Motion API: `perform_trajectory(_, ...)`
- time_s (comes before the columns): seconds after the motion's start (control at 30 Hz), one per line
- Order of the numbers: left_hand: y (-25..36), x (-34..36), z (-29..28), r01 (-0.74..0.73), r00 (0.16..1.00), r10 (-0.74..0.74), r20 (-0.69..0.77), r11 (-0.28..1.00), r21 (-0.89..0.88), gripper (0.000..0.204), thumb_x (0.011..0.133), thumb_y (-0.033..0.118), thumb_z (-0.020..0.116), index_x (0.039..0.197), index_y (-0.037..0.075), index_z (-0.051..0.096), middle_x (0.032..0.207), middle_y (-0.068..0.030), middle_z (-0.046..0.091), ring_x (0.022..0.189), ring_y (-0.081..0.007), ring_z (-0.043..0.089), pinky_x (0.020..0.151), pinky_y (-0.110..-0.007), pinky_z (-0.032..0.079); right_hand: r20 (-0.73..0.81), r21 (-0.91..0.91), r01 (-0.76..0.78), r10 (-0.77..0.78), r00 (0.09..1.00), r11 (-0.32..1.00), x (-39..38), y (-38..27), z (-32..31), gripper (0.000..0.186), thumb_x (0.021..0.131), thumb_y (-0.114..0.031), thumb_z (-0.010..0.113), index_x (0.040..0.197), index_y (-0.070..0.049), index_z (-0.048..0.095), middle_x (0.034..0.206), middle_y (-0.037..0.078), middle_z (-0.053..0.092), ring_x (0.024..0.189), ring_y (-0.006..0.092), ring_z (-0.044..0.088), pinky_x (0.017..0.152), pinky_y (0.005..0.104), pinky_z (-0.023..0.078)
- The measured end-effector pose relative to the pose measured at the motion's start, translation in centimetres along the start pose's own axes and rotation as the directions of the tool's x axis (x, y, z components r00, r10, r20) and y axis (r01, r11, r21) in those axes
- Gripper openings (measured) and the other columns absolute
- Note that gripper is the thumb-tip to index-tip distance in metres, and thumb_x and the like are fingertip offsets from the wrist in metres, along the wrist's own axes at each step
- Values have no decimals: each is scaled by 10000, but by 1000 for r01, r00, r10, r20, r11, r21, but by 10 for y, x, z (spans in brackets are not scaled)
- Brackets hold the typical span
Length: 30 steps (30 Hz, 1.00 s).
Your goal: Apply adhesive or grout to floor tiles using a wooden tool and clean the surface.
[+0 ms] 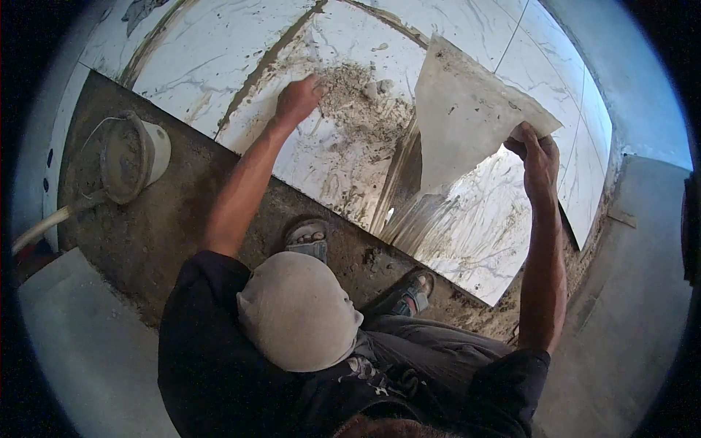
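Note:
My right hand pinches the lower right corner of a thin, pale, roughly triangular sheet with dirt specks, raised above the tiles. I cannot make out what it is made of. My left hand is closed, low over a marbled white tile, at the left edge of a heap of grey-brown crumbly debris. Whatever its fingers hold, if anything, is hidden. Brown smears streak the tile below the sheet, and a dark muddy gap runs beside it.
A dirty white bucket with a wire handle stands on the bare brown floor at left, near a wooden handle. A rounded, pale cloth-covered shape lies between my arms. Sandalled feet rest by the tile edge. A blue-grey wall rises at right.

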State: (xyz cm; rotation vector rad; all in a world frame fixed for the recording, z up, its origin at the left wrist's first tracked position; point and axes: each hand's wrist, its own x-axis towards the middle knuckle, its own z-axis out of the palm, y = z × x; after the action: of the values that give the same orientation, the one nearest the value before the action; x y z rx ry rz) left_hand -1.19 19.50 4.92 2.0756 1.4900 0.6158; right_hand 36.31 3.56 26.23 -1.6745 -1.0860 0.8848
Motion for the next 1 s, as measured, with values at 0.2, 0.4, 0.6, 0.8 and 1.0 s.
perform_trajectory(0.2,24,-27,-2,105,992,-117,56,977,186,417,828,369,619,1027,4,599,828,-228,655,823,-390,640,698,-481,499,15,-18,-35,35,999,999,3,4,2,368,928,-261,558,1109,59,563,973,143,637,826,195,630,770,330,524)
perform_trajectory(0.4,9,-30,8,217,974,-225,3,942,255,335,801,296,605,886,-27,577,783,-249,645,783,-406,640,702,-498,500,24,-3,-3,3,1000,1000,5,1,16,358,928,-256,557,1108,53,567,971,142,639,836,192,628,774,336,522)
perform_trajectory(0.6,23,-30,2,143,985,-145,89,989,25,297,783,270,574,919,7,592,802,-225,648,781,-404,632,696,-502,490,21,20,-13,12,1000,1000,4,9,-3,379,922,-260,566,1126,59,560,975,154,638,830,204,630,758,330,527)
perform_trajectory(0.8,27,-12,20,49,989,-64,130,992,120,271,811,266,581,908,15,608,780,-233,631,757,-380,631,693,-491,484,6,-3,-32,32,999,999,7,7,7,368,921,-253,569,1118,58,565,978,152,638,821,201,631,751,320,526)
perform_trajectory(1.0,43,-12,25,13,989,-55,135,956,293,181,808,132,505,829,-1,626,775,-212,655,775,-387,651,693,-492,512,52,-6,7,-6,999,1000,4,3,8,369,925,-260,562,1114,57,567,983,139,636,831,187,623,750,310,520)
